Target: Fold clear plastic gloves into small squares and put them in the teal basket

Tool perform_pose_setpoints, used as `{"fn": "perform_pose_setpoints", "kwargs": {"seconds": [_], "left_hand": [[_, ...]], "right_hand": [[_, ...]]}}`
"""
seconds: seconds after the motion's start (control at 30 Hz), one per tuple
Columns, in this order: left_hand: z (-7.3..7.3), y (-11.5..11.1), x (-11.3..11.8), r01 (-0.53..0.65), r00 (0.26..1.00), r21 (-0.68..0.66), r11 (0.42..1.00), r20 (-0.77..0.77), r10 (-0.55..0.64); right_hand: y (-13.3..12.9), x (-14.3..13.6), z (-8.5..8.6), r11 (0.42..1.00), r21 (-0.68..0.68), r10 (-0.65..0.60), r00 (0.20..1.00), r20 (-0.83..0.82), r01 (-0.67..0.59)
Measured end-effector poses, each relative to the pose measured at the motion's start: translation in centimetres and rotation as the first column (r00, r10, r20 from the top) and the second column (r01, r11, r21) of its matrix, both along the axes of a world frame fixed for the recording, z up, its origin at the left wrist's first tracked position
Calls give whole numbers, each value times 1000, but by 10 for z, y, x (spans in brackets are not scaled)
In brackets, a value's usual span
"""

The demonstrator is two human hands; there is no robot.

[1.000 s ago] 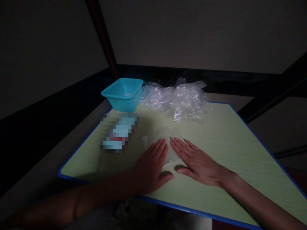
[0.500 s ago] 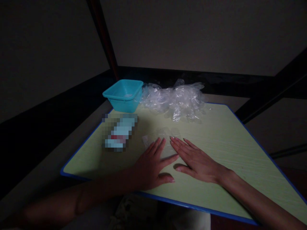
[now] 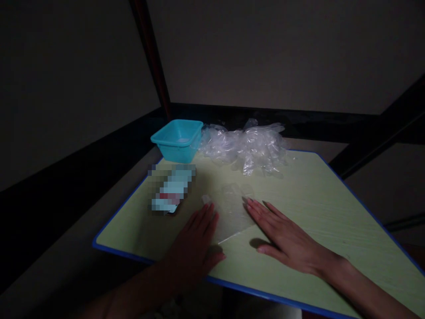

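Note:
A clear disposable plastic glove (image 3: pixel 232 215) lies flat on the table, its fingers pointing away from me and its cuff edge nearest. My left hand (image 3: pixel 195 239) rests palm down at the glove's left side, fingers stretched out over its edge. Along the right side lies my right hand (image 3: pixel 282 230), also palm down, thumb apart, fingertips at the glove's edge. Neither hand grips anything. Behind the glove is a crumpled heap of similar clear plastic gloves (image 3: pixel 245 148).
A turquoise plastic basket (image 3: pixel 177 153) stands at the back left, touching the heap. A phone-like pixelated object (image 3: pixel 174 188) lies in front of it. The pale green table (image 3: pixel 318 199) has a blue edge. Dark walls and a slanting post stand behind.
My hands have moved apart, the left one to the left and the right one slightly right, uncovering more of the glove. The whole view has shifted a little.

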State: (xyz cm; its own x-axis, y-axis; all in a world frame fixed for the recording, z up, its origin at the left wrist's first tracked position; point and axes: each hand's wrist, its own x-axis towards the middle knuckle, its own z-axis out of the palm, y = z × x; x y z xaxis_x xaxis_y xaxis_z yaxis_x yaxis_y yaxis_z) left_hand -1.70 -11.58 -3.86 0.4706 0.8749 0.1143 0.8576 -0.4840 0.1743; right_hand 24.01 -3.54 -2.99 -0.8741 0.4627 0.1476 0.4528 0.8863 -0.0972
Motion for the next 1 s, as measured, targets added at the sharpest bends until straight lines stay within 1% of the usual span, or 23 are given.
{"fn": "perform_pose_setpoints", "kwargs": {"seconds": [0.13, 0.27, 0.33, 0.43, 0.5, 0.57, 0.63, 0.7, 0.77, 0.87, 1.0], "left_hand": [[2, 5, -6, -24, 997, -57, 998, -74, 20], [4, 17, -7, -2, 996, -65, 998, -92, -4], [6, 24, -10, 35, 994, -70, 997, -98, -42], [11, 33, -18, 76, 987, -70, 995, -136, -85], [13, 36, -21, 98, 984, -17, 995, -148, -100], [13, 34, -21, 149, 983, 105, 983, -123, -135], [11, 29, -17, 201, 979, 235, 951, -87, -185], [10, 24, -8, 240, 971, 300, 923, -79, -226], [10, 20, 2, 258, 966, 330, 908, -95, -240], [9, 19, 14, 237, 971, 373, 897, -115, -209], [5, 23, 21, 229, 972, 398, 888, -148, -185]], "right_hand": [[-14, 15, 0, 1000, -7, -25, 999, 30, 25], [-26, 22, -1, 998, 4, -56, 998, 36, 56], [-33, 20, -2, 997, 30, -78, 996, 32, 78], [-44, 14, -2, 985, 115, -130, 991, 29, 126], [-49, 10, 1, 971, 181, -163, 987, 11, 158], [-50, 5, 5, 952, 237, -193, 981, -18, 191], [-46, -2, 10, 937, 276, -207, 977, -52, 213], [-39, -10, 15, 932, 303, -182, 979, -89, 200], [-33, -20, 17, 930, 331, -127, 985, -113, 158], [-27, -37, 15, 927, 362, -51, 989, -141, 100], [-26, -55, 8, 928, 360, -21, 980, -199, 93]]}}
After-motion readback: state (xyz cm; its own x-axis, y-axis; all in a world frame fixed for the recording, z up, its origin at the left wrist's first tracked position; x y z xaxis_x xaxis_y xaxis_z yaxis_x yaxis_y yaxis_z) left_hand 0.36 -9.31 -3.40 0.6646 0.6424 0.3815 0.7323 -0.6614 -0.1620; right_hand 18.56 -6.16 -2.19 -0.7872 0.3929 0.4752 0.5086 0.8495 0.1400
